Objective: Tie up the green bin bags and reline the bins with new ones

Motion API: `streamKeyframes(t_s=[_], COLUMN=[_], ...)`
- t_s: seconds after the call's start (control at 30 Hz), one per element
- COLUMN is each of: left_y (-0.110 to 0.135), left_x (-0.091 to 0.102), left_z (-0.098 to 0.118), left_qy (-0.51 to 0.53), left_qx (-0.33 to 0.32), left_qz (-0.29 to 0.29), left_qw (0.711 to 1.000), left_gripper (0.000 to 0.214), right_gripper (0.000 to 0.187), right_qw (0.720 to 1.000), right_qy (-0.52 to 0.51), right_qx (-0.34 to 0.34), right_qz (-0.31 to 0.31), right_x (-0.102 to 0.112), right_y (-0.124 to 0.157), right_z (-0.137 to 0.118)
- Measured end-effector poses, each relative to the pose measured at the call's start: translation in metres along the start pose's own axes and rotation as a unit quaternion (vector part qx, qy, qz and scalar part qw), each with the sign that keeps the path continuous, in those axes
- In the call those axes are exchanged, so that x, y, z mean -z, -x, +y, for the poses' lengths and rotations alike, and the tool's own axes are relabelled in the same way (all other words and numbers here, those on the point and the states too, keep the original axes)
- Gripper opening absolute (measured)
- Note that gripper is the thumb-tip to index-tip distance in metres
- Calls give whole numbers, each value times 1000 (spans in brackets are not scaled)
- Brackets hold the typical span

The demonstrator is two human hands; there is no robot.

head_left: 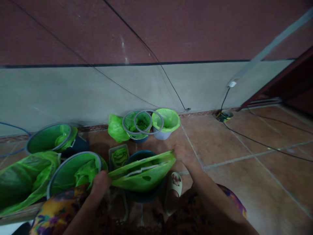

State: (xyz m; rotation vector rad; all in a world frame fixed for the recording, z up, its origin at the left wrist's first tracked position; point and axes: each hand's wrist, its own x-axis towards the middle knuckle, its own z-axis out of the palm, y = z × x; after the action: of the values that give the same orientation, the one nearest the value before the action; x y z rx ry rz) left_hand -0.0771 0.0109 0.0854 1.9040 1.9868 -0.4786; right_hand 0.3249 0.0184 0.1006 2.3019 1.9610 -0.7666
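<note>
Stretched between my two hands is a translucent green plastic bag [141, 181], its mouth pulled into a long narrow slit. My left hand [101, 182] is closed around one end of the rim, and my right hand [180, 154] grips the opposite corner. Beneath the bag stands a dark bucket [146, 197] between my feet, mostly covered by it. A small grey container [111, 156] just behind the bag holds crumpled green plastic. At my left hand's side, a grey-rimmed bin [50, 187] is lined with another green bag.
Another lined bin [29, 143] lies farther left, with an open green bag [14, 182] before it. By the wall stand a white bin [162, 134] in a green liner and a blue bucket [139, 139] with loose grey rings [162, 122]. A black cable [256, 145] crosses the tiled floor.
</note>
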Motion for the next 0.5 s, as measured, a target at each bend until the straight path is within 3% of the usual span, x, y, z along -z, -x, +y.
streamKeyframes(t_s=[0.1, 0.37, 0.5], left_y=[-1, 3, 16], left_x=[-5, -19, -8], left_z=[-10, -11, 9], left_qy=[7, 17, -10], left_qx=[23, 44, 8], left_qz=[-14, -49, 2], left_qw=[1000, 998, 1000], left_gripper=[23, 28, 41], right_gripper=[21, 19, 21], right_qw=[1000, 1000, 999], right_qy=[-19, -6, 10], right_qx=[-11, -26, -43], right_qz=[-1, 3, 2], right_x=[-2, -15, -22], right_y=[0, 3, 7], right_z=[7, 3, -12])
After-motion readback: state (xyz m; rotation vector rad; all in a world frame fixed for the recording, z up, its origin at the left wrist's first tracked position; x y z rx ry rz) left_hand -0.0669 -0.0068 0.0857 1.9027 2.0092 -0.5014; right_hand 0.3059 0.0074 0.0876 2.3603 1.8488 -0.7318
